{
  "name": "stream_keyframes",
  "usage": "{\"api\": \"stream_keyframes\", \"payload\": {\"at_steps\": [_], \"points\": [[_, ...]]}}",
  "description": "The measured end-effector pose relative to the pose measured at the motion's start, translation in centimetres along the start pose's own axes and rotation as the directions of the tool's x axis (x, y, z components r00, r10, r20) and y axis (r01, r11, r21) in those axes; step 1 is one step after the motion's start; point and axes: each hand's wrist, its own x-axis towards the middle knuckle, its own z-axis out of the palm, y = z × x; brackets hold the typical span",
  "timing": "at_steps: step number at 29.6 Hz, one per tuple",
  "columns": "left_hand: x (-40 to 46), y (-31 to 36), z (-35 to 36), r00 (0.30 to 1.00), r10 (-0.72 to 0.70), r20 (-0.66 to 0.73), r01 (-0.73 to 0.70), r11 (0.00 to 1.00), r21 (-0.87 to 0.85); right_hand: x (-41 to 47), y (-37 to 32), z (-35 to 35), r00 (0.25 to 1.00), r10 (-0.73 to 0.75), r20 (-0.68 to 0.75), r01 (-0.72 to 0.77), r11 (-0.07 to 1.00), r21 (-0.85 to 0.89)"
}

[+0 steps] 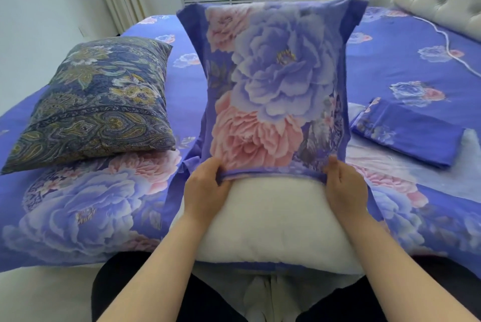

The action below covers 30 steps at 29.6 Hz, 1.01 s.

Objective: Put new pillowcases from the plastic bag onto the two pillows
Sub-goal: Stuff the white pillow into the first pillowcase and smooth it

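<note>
Currently the step in hand is the drawing of the first new pillowcase (273, 82) over the white pillow (276, 222), which stands on end at the edge of the bed (406, 69), directly in front of the person. The left hand (205, 191) pinches the hem of the pillowcase opening at one side, fingers curled round the folded edge; the right hand (343, 186) grips the same hem at the opposite side. Between the two hands the hem lies across the pillow roughly halfway down — the upper part is covered, the lower white part below the hands is bare. The next move appears to call for an even pull of both hems toward the person, with the pillow kept upright so that its far corners seat in the closed end of the case. Uneven tension would probably bunch the fabric on one side. Well to the left of the left hand lies the second pillow (96, 103), in a dark paisley cover — judged not yet changed. Beyond the right hand, to its right, a folded piece of matching blue fabric (408, 131) lies on the bed; whether it is the second pillowcase cannot be told. No plastic bag can be made out for certain.
</note>
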Motion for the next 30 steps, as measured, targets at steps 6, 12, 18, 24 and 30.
{"api": "stream_keyframes", "payload": {"at_steps": [6, 12, 18, 24, 30], "points": [[-0.3, -1.4, -0.7, 0.995, -0.003, -0.102, 0.012, 0.996, 0.091, 1.4, 1.2, -0.2, 0.986, 0.153, 0.068, -0.150, 0.987, -0.053], [0.3, -3.0, -1.0, 0.926, -0.363, -0.098, 0.371, 0.926, 0.074, 2.6, 2.1, -0.1, 0.851, 0.507, 0.140, -0.491, 0.861, -0.131], [2.2, -2.1, -0.5, 0.720, -0.527, 0.451, 0.629, 0.771, -0.103, 3.5, 1.0, 0.0, 0.771, 0.474, 0.426, -0.576, 0.804, 0.146], [2.5, -0.6, -1.4, 0.973, -0.231, 0.026, 0.229, 0.934, -0.272, 4.0, -2.0, -0.6, 0.995, 0.101, 0.006, -0.097, 0.936, 0.339], [3.8, -1.5, 1.9, 0.849, -0.448, 0.281, 0.500, 0.853, -0.149, 8.5, -0.1, -0.9, 0.944, 0.252, 0.213, -0.217, 0.960, -0.174]]}}
